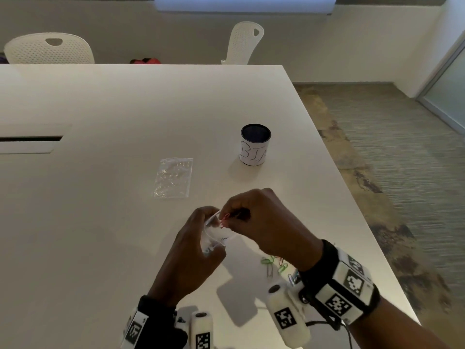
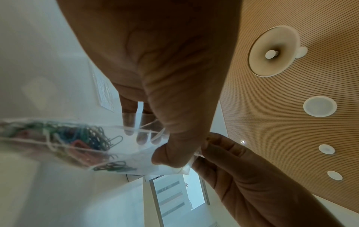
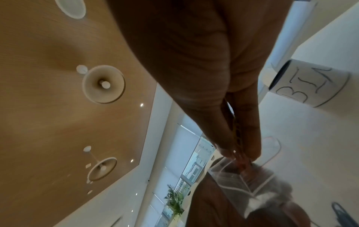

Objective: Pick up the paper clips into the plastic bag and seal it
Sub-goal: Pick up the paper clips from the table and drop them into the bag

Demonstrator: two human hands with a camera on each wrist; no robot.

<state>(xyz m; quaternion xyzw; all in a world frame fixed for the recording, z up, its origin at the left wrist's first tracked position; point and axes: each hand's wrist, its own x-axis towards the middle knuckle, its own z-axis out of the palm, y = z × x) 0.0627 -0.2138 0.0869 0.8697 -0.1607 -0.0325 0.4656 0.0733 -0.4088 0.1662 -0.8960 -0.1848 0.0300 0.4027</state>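
1. The left hand (image 1: 193, 250) is raised above the table with its thumb and fingers pinching the lip of a small clear plastic bag (image 2: 120, 147), holding the mouth open toward the right hand.
2. The right hand (image 1: 264, 222) has its thumb and fingertips pressed together on a red paper clip (image 1: 224, 219), whose end is at the bag's mouth, just touching or just inside it.
3. The left wrist view shows a bundle of coloured clips (image 2: 83, 141) already lying in the bag's bottom, so loading is well under way.
4. Loose paper clips (image 1: 275, 264) in green, red and silver lie on the white table (image 1: 125, 109) just near and right of the hands, partly hidden under the right wrist.
5. Step in hand, as I judge it: dropping this clip in. The next move calls for letting go once the clip clears the lip, then reaching back for the loose ones; sealing comes after the table is cleared.
6. Farther out, a second flat clear bag (image 1: 174, 178) lies left of centre, and a cup marked "BIN" (image 1: 254, 144) stands far right.
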